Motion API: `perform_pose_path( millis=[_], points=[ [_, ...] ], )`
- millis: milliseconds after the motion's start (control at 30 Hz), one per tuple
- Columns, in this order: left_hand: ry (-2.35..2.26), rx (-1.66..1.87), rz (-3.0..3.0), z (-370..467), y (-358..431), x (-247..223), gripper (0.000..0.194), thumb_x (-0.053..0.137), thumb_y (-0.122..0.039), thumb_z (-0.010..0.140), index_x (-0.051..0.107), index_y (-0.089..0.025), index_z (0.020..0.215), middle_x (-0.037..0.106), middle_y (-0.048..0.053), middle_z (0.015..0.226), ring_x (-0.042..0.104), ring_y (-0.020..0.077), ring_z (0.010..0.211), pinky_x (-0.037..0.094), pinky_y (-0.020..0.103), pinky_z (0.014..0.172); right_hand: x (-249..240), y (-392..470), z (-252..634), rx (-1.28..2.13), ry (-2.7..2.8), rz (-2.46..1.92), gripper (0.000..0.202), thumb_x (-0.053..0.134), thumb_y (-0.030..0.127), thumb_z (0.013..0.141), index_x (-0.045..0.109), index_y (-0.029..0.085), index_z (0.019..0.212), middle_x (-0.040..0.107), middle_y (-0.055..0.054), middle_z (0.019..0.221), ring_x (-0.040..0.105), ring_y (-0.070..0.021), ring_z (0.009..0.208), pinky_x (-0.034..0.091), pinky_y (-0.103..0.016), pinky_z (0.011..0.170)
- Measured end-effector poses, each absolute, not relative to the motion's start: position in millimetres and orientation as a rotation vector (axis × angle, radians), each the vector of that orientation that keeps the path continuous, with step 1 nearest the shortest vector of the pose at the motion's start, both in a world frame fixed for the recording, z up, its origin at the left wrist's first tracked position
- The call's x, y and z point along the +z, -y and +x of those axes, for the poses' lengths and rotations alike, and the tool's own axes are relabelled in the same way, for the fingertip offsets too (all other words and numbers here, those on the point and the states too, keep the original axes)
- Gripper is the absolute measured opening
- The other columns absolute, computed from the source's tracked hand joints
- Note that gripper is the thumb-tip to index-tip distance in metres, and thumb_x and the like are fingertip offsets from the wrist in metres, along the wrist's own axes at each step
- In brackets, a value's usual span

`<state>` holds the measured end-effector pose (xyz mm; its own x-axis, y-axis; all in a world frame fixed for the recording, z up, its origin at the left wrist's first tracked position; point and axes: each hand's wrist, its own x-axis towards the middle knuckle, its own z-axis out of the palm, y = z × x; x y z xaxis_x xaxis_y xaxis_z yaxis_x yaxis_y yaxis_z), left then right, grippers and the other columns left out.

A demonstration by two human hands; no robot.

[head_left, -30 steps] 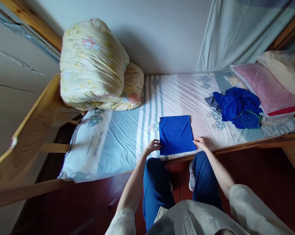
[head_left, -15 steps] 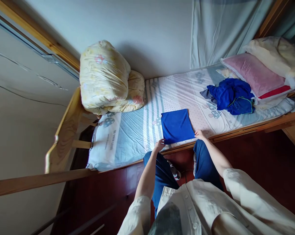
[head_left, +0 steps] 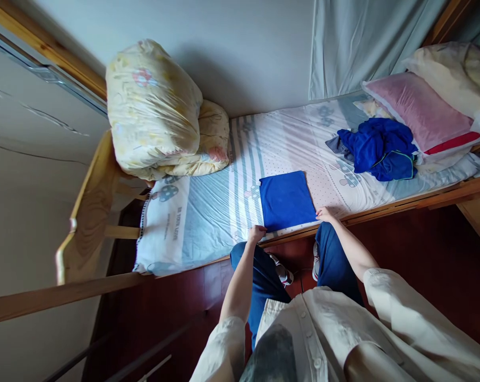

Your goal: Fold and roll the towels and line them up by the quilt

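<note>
A blue cloth (head_left: 288, 200), folded into a near square, lies flat on the bed's patterned sheet (head_left: 208, 212) close to the front edge. My left hand (head_left: 257, 233) pinches its near left corner. At the near right corner, my right hand (head_left: 325, 214) has its fingers closed on the cloth's edge. Farther right on the bed is a crumpled heap of blue clothing (head_left: 379, 146), with a grey piece sticking out at its left; neither hand touches it.
A rolled yellow floral quilt (head_left: 156, 106) stands at the bed's left end, beside the wooden headboard (head_left: 86, 212). Pink pillow (head_left: 423, 109) and curtain (head_left: 351, 48) are at the right. A wooden rail (head_left: 65, 297) crosses the lower left.
The view has shifted slightly, so the quilt and headboard appear farther left. The cloth looks smoother and more evenly flat, with both hands still at its near corners.
</note>
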<state>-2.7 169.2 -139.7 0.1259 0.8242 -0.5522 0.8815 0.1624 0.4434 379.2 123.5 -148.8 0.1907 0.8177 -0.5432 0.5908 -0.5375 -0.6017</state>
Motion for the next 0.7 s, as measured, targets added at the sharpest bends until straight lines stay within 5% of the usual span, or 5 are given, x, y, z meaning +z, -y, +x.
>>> perform_pose_path(
  millis=[200, 333, 500, 700],
  points=[
    [-1.749, -0.088, 1.689, 2.0, -164.7, -147.5, 0.024, 0.062, -0.008, 0.076, 0.081, -0.017, 0.087, 0.08, 0.012, 0.094, 0.073, 0.0302, 0.107, 0.055, 0.039, 0.102, -143.1, -122.4, 380.7, 1.252, 1.393, -2.27, 0.02, 0.092, 0.013, 0.068, 0.073, 0.018, 0.075, 0.079, -0.005, 0.081, 0.076, -0.02, 0.076, 0.061, -0.028, 0.077],
    [-1.816, 0.005, 1.728, 11.1, -167.7, -152.6, 0.03, 0.056, -0.014, 0.085, 0.081, -0.015, 0.103, 0.075, 0.018, 0.116, 0.067, 0.0351, 0.121, 0.053, 0.046, 0.108, -136.8, -129.8, 368.1, 1.096, 1.441, -2.325, 0.017, 0.081, 0.022, 0.086, 0.077, 0.017, 0.101, 0.078, -0.014, 0.114, 0.073, -0.0289, 0.112, 0.058, -0.039, 0.102],
    [-1.723, 0.368, 1.944, 35.9, -190.9, -153.5, 0.048, 0.049, -0.022, 0.095, 0.066, -0.02, 0.14, 0.057, 0.013, 0.154, 0.045, 0.031, 0.15, 0.037, 0.048, 0.126, -136.3, -163.0, 318.4, 0.522, 1.657, -2.24, 0.048, 0.048, 0.03, 0.106, 0.054, 0.016, 0.152, 0.046, -0.018, 0.163, 0.042, -0.0337, 0.152, 0.037, -0.053, 0.126],
    [-1.503, 0.449, 2.031, 54.4, -231.0, -171.4, 0.059, 0.041, -0.027, 0.1, 0.048, -0.016, 0.157, 0.036, 0.01, 0.171, 0.018, 0.0249, 0.164, 0.017, 0.051, 0.135, -162.8, -206.3, 288.4, 0.661, 1.915, -2.04, 0.062, 0.034, 0.038, 0.11, 0.032, 0.015, 0.167, 0.024, -0.011, 0.176, 0.021, -0.0273, 0.164, 0.021, -0.047, 0.135]
  ],
)
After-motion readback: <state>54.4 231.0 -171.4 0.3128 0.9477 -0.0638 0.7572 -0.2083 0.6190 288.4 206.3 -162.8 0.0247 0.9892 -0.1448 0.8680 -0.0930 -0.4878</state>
